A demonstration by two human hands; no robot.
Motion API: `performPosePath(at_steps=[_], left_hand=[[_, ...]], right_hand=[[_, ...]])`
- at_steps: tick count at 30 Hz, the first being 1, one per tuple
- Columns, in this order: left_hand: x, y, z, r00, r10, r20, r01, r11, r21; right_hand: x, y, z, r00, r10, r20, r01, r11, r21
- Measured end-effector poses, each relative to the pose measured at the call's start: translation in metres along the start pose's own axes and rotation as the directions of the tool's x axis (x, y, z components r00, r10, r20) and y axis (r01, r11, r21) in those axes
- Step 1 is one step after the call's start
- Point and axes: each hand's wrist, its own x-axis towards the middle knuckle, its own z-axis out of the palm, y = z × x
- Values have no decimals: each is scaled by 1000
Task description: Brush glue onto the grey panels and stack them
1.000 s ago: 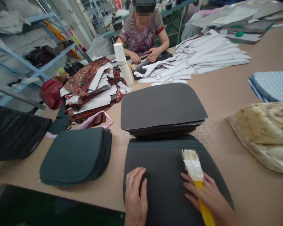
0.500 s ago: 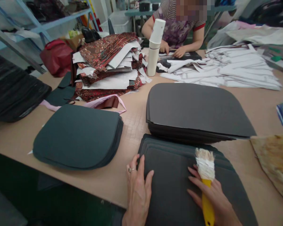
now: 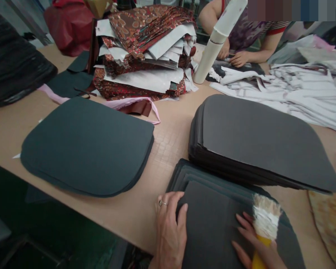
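Note:
A dark grey panel [image 3: 210,220] with a rounded outline lies on top of a fanned stack of dark green panels [image 3: 182,173] at the front of the table. My left hand [image 3: 170,228], with a ring on one finger, is bent around the left edge of this panel near its corner, the thumb over it. In my right hand [image 3: 254,239] is a paintbrush [image 3: 266,220] with a yellow handle, its whitened bristles pointing away from me. The fingers of that hand also rest on the panel's right part.
Behind the panels stands a taller dark grey stack [image 3: 263,138]; a dark green stack [image 3: 86,149] lies left. Further back are patterned fabric pieces [image 3: 148,33], a white cylinder [image 3: 212,48] and white strips [image 3: 296,89]. A person's hands [image 3: 238,58] work across the table [image 3: 168,145].
My view has tilted down and turned, so the table things sit differently in it. My left fingers, straighter before, now bend over the panel's edge. The brush stays in my right hand.

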Motion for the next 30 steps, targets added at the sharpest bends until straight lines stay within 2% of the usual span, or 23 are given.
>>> performPosePath(at_steps=[6, 12, 15, 18, 23, 26, 30], left_hand=[[3, -4, 7, 999, 42, -27, -43, 998, -42], [4, -5, 11, 994, 82, -72, -82, 997, 2], [6, -3, 10, 994, 79, -71, -77, 997, 29], [7, -2, 9, 995, 81, -55, -79, 996, 38], [8, -4, 9, 996, 80, -42, -79, 997, 24], [8, -5, 9, 998, 60, -38, -60, 998, -4], [9, -4, 8, 999, 27, -24, -28, 999, -25]], right_hand=[[1, 11, -3, 1000, -5, 13, 6, 999, -33], [38, 2, -3, 997, 79, -10, -79, 996, -32], [48, 6, 3, 997, 69, -32, -72, 994, -80], [48, 14, 7, 999, 22, -42, -27, 992, -121], [44, 14, 5, 995, 79, -56, -85, 990, -114], [46, 15, 3, 998, 29, -50, -37, 988, -152], [50, 23, 0, 999, -23, 32, 29, 975, -221]])
